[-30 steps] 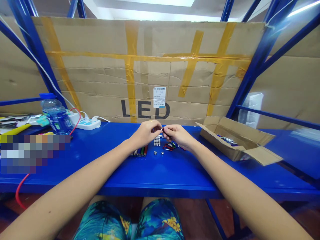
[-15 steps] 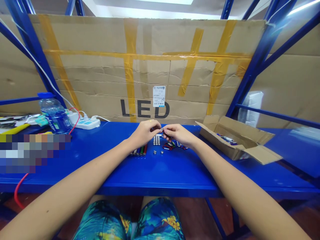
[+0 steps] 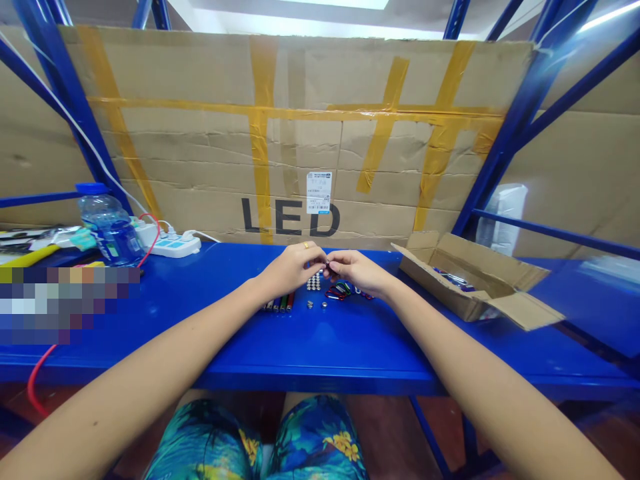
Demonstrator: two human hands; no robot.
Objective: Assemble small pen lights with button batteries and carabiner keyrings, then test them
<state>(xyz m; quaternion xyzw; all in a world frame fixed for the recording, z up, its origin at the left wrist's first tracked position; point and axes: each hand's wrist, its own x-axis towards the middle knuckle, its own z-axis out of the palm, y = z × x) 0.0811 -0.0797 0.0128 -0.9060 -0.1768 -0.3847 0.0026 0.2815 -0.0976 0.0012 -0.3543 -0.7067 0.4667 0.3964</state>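
Over the bench (image 3: 320, 340), the left hand (image 3: 293, 268) and right hand (image 3: 357, 270) meet fingertip to fingertip. Both pinch one small part (image 3: 327, 265) between thumbs and forefingers, other fingers curled, just above the cells (image 3: 313, 282) and clips (image 3: 343, 291).

small dark part (image 3: 327, 265), reddish with a silver glint, too tiny to ID. Sits roughly level, pinched at either end between fingers of left hand (image 3: 293, 265) and right hand (image 3: 357, 270). Held off the desk (image 3: 350, 347), near centre of frame.
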